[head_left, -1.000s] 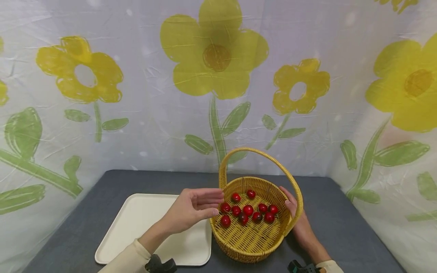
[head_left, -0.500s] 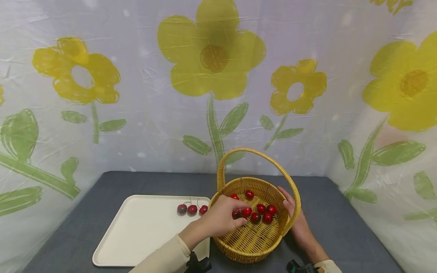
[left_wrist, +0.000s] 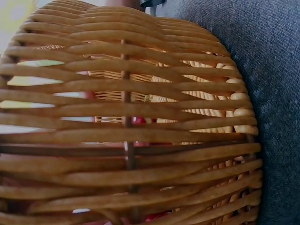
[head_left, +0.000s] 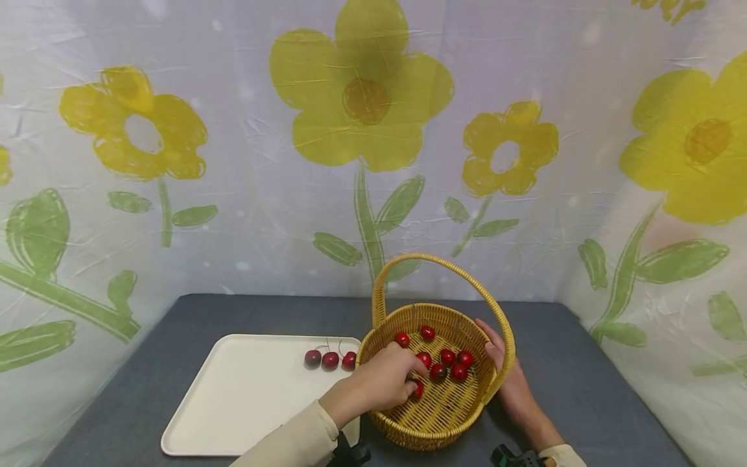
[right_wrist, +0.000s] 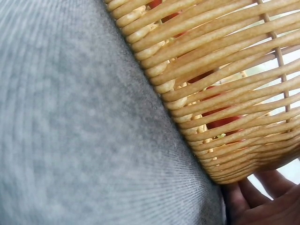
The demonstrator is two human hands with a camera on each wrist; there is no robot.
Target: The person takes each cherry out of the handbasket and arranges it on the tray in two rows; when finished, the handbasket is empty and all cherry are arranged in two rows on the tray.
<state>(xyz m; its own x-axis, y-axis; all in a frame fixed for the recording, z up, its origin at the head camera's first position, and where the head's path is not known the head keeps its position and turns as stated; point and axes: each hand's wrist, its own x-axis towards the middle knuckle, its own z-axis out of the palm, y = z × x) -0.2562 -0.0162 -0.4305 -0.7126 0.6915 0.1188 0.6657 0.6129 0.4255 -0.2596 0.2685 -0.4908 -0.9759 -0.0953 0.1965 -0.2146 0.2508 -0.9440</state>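
Note:
A yellow woven basket (head_left: 403, 428) with a tall arched handle holds several red cherries (head_left: 458, 372). My left hand (head_left: 382, 383) reaches over its left rim, thumb and fingertips pinching a cherry (head_left: 417, 389) near the basket's floor. Its wrist camera looks through the weave (left_wrist: 126, 108) from outside, so that hand's fingers are mostly hidden there. On the opposite side, my right hand (head_left: 509, 373) grips the basket's outer wall by the rim. The right wrist view shows some of its fingers (right_wrist: 255, 192) against the wicker (right_wrist: 225, 112).
Left of the basket lies a cream tray (head_left: 233, 402), its right edge partly behind my left forearm. Three stemmed cherries (head_left: 330, 361) sit at the tray's back right corner. A dark grey cloth (head_left: 560, 376) covers the table, and a flower-printed curtain (head_left: 262, 194) hangs behind.
My left hand has moved right and down, from the basket's left rim into the basket, and now pinches a cherry. The tray's three cherries came into view. The right hand stays on the basket.

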